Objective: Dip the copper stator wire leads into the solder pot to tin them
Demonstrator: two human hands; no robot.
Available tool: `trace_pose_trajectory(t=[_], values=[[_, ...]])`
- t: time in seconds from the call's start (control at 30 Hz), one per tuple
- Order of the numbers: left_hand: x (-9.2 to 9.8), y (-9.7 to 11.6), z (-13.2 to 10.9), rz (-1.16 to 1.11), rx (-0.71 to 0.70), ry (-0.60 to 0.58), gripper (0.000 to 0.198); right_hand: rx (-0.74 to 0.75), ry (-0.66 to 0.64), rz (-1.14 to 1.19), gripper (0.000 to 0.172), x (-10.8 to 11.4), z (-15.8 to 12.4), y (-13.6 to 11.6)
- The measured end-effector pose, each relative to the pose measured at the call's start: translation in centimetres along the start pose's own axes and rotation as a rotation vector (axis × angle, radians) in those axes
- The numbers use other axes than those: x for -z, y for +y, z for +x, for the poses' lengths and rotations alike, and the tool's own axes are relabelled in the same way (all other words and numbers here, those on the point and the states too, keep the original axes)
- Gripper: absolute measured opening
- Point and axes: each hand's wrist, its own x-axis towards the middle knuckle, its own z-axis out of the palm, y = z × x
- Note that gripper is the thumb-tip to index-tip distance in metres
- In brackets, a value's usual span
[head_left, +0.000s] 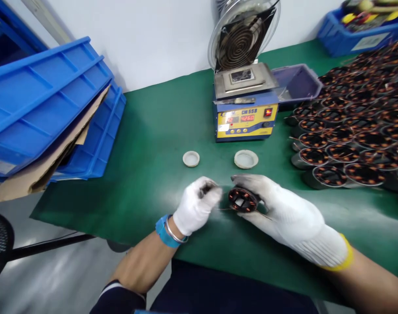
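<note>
My right hand [277,209], in a white knit glove, is wrapped around a round motor stator [243,199] with copper windings. The stator's open end faces left and towards me. Thin wire leads stick out of it, one of them reaching left towards my other hand. My left hand [200,203], also gloved and slightly blurred, is closed in a pinch just left of the stator. What its fingertips hold cannot be made out. Beyond my hands lie two small shallow white dishes, a smaller one [191,159] and a larger one [246,159].
A solder pot [246,115] with a lit display stands at the back, a round fan [243,41] behind it. Many similar stators [343,144] fill the right side. A purple bin [297,83] and blue tool bin [362,37] sit behind; blue crates [51,91] are left.
</note>
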Motion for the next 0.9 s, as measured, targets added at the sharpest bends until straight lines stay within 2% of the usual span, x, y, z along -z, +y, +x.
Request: trace_pose_trajectory(t=[0.07,0.2,0.23,0.27,0.37,0.43,0.5,0.63,0.67,0.73,0.83,0.9], values=[[-0.2,0.1,0.0,0.017,0.042,0.015,0.031,-0.004,0.009,-0.017,0.038,-0.2,-0.2,0.1],[0.1,0.5,0.6,-0.127,0.041,0.27,0.035,-0.073,-0.012,-0.07,0.04,0.7,-0.2,1.0],[0.1,0.5,0.8,-0.158,0.048,0.295,0.036,-0.064,-0.017,-0.091,0.04,1.2,0.0,1.3],[0.1,0.4,0.9,-0.175,0.065,0.273,0.036,-0.046,-0.024,-0.112,0.04,1.6,0.1,1.5],[-0.3,-0.1,1.0,-0.149,0.12,0.015,0.037,0.021,-0.057,-0.126,0.043,2.1,0.5,1.5],[-0.8,-0.4,0.7,-0.112,0.109,-0.091,0.028,0.033,-0.098,-0.094,0.044,1.9,0.5,1.1],[-0.9,-0.6,0.4,-0.094,0.066,-0.053,0.025,0.011,-0.14,-0.075,0.043,1.5,0.3,0.7],[-0.5,-0.4,0.3,-0.129,0.039,0.144,0.025,-0.051,-0.171,-0.114,0.039,1.7,-0.3,1.1],[-0.4,-0.4,0.4,-0.144,0.047,0.169,0.025,-0.083,-0.174,-0.135,0.039,2.0,-0.3,1.5],[-0.4,-0.7,0.6,-0.172,0.067,0.164,0.024,-0.24,-0.196,-0.245,0.044,2.8,0.0,2.3],[-0.9,-1.6,0.8,-0.178,0.124,0.065,0.02,-0.545,-0.256,-0.517,0.047,3.9,1.1,3.4],[-1.3,-2.2,0.8,-0.143,0.148,0.011,0.017,-0.632,-0.307,-0.625,0.043,4.3,2.2,4.1]])
